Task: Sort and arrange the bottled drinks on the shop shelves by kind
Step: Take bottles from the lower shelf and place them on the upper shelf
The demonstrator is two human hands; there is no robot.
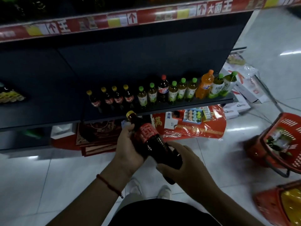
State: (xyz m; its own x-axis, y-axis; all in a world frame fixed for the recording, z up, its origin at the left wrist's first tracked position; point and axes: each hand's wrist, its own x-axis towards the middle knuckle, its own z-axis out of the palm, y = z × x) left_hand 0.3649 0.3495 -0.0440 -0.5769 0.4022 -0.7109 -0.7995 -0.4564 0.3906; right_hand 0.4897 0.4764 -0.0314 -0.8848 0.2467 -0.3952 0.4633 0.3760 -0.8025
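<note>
A dark grey metal shop shelf (162, 110) runs across the view, with a red printed price strip (146, 15) along the edge of the shelf above it. The pale glossy tiled floor (48, 185) spreads below. At the right on the floor a red plastic shopping basket (280, 144) lies tilted, blurred, and a second red plastic basket (280, 204) near the corner shows something yellow inside. Red printed paper goods in clear wrap (192, 128) lie on the floor under the shelf.

Along the shelf stands a row of bottles: four dark cola bottles with yellow caps (112, 98) at the left, then pale green tea bottles with green caps (180, 92), among them one taller dark bottle with a red cap (163, 89) and one orange soda bottle with an orange cap (205, 85).

In front of the shelf, above the floor, a dark cola bottle with a red label and yellow cap (149, 139) is held tilted, cap toward the shelf. The left hand (128, 147) wraps its grip around the upper body just below the neck; the right hand (184, 165) closes its grip around the bottom end. A thin red cord bracelet (109, 185) circles the left wrist
</note>
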